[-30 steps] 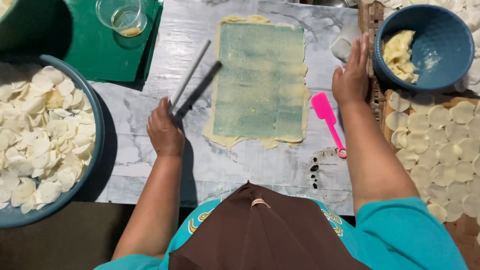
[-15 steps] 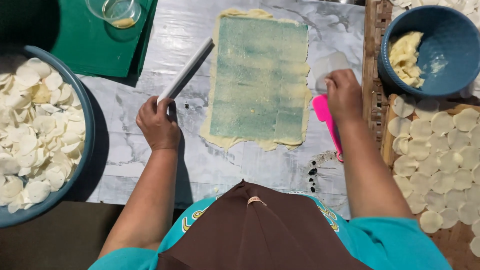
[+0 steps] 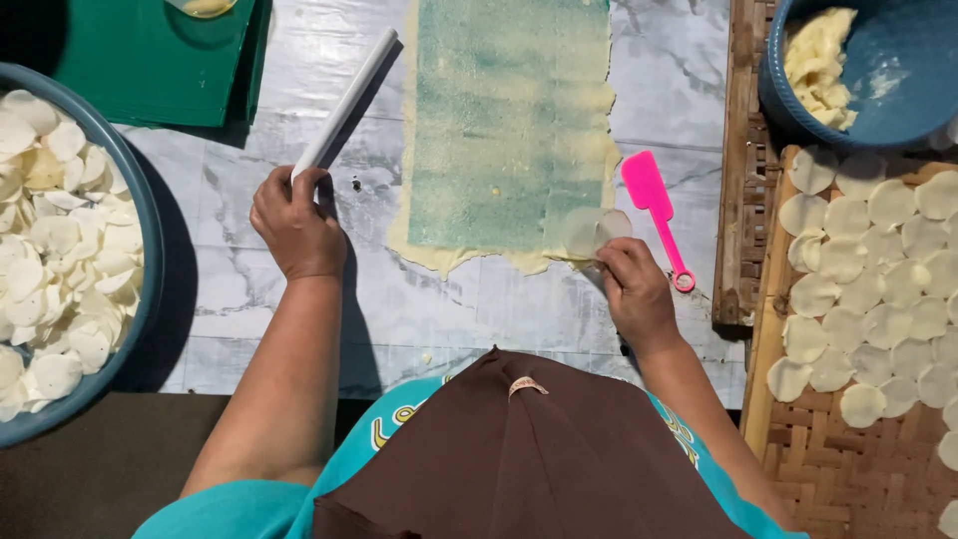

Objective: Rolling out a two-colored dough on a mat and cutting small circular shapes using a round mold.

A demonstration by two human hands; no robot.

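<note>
A thin rolled sheet of pale dough [image 3: 509, 130] lies on the marble-patterned table [image 3: 289, 230]. My left hand [image 3: 296, 225] grips the near end of a long white stick-like roller [image 3: 344, 100] that slants away to the left of the sheet. My right hand [image 3: 636, 289] holds a round clear cutter [image 3: 596, 233], pressed at the sheet's near right corner. A pink spatula [image 3: 654, 210] lies just right of that hand.
A big blue basin of cut dough discs [image 3: 60, 250] sits at the left. A blue bowl with dough scraps [image 3: 868, 70] stands at the far right. A woven bamboo tray [image 3: 828, 459] with several discs lies at the right. A green board [image 3: 150, 60] is at far left.
My right hand picked up the clear cutter near the blue bowl and brought it down to the sheet's near right corner. My left hand kept hold of the white roller.
</note>
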